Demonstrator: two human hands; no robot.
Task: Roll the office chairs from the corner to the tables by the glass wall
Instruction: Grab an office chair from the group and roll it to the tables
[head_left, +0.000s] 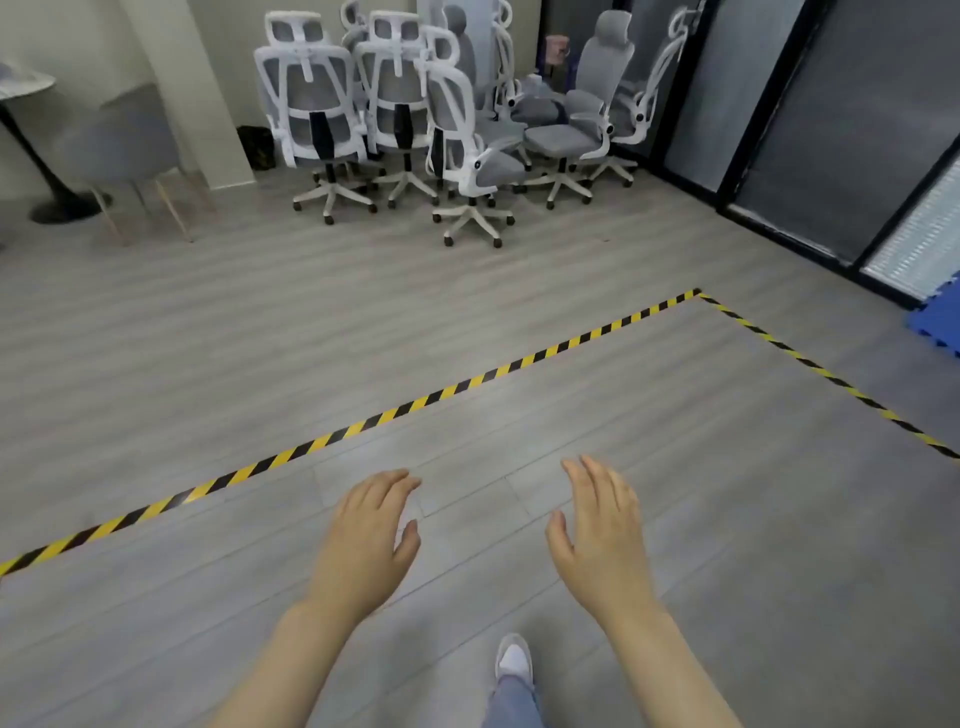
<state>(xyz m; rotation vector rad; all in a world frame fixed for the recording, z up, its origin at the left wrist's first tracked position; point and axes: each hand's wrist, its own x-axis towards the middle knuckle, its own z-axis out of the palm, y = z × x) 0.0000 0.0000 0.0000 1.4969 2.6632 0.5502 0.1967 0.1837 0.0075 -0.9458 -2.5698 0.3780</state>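
Office chairs, white-framed with grey mesh, stand clustered in the far corner, just beside a dark glass wall. No writing on them can be read. Yellow-black floor tape crosses between. Left hand and right hand hover palm-down, fingers relaxed, loosely together, holding nothing.

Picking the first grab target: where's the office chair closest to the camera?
Head view, upper centre: the nearest office chair stands in front of the cluster of chairs, beyond the striped floor tape, far from both open hands.
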